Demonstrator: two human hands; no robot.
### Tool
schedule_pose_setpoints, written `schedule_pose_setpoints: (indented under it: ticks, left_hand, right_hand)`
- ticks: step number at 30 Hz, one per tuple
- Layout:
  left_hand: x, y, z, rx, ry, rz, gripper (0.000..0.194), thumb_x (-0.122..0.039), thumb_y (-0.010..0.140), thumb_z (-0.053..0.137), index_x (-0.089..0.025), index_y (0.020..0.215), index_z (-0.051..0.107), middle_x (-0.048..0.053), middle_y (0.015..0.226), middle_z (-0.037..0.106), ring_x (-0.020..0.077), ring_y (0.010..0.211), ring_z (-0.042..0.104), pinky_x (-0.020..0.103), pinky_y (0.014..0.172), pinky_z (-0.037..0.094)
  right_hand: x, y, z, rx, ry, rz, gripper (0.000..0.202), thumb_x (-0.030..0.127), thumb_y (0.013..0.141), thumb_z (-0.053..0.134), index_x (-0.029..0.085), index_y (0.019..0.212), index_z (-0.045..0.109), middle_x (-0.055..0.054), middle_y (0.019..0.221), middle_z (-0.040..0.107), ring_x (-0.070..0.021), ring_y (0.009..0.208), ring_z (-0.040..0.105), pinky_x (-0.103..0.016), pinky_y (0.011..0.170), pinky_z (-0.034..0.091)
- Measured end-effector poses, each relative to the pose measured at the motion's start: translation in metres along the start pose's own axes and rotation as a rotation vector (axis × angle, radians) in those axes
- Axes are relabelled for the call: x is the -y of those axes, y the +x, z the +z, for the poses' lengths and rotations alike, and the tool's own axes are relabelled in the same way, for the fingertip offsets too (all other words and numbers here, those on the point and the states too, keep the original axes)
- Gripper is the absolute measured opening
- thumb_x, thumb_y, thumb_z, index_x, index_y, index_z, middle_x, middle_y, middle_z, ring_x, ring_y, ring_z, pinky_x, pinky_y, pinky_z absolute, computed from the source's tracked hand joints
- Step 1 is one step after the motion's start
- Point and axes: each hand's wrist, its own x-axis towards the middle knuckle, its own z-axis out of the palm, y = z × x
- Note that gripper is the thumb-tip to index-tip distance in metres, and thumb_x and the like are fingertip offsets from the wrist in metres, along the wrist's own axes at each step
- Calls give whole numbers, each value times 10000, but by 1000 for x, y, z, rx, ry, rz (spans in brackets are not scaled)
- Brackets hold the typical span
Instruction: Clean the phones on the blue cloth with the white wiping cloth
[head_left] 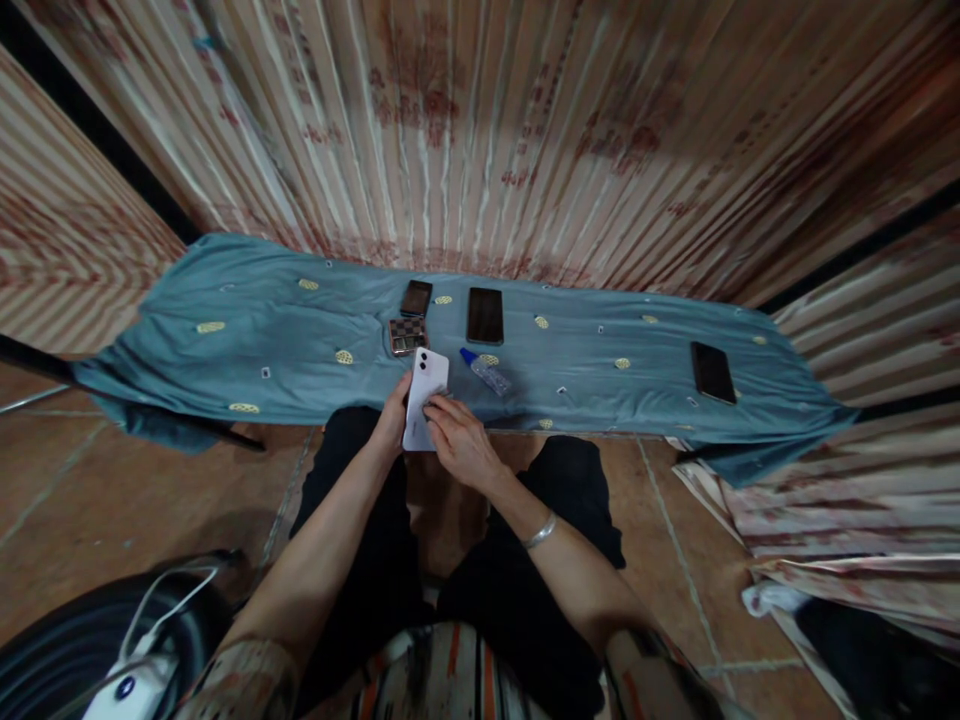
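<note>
My left hand (391,412) is closed around the left edge of a pale lilac smartphone (420,432), held upright with its back and camera lenses facing me. Across the phone's back lies my right hand (463,440), fingers bent and pressed together near its right side. Something small and greyish seems to show at those fingertips, too small to name. Just beyond the phone are a checkered, brown-and-dark flat case (407,337) and a small dark phone-like device (417,298). To the right lies a small clear bottle with a blue cap (487,372).
A blue-green cloth (585,390) with yellow prints covers the low, long bench before my knees. A dark tablet-like device (485,316) and another dark phone (712,372) lie on it. Striped curtains (480,130) hang behind. A white power adapter (131,688) with cables sits lower left.
</note>
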Motion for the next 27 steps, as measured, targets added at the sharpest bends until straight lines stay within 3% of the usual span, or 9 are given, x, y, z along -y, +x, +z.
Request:
schedule_pose_setpoints:
  ticks: [6,10,19,27]
  left_hand:
    - [2,5,-5,-5,31,47,383,-376,940,543,-87,1122,718,69,776,781,202,670,733,278,695,585]
    - [1,1,-2,-12,53,19,395,-363,976,483,-78,1107,723,68,718,766,199,621,719,273,633,576]
    - [1,3,-3,17,22,46,403,-378,949,530,-91,1162,717,89,842,797,241,777,763,316,764,605]
    - [-1,-4,3,49,29,-40,554,-416,1018,332,-47,1167,718,135,855,794,251,839,767,323,788,602]
  right_hand:
    - [-3,2,4,-11,-11,31,432,213,996,458,121,1404,568,-183,1465,555,-274,1372,510,-483,1191,418]
    - [-4,5,4,-18,-26,38,448,218,994,448,84,1408,557,-205,1487,532,-292,1386,494,-504,1199,405]
    - [0,2,3,-14,-7,4,391,227,1005,448,141,1343,626,-177,1415,598,-272,1341,538,-490,1173,439]
    - [3,1,-1,-16,15,-14,307,209,999,468,165,1189,705,-137,1277,685,-242,1216,628,-420,1118,491]
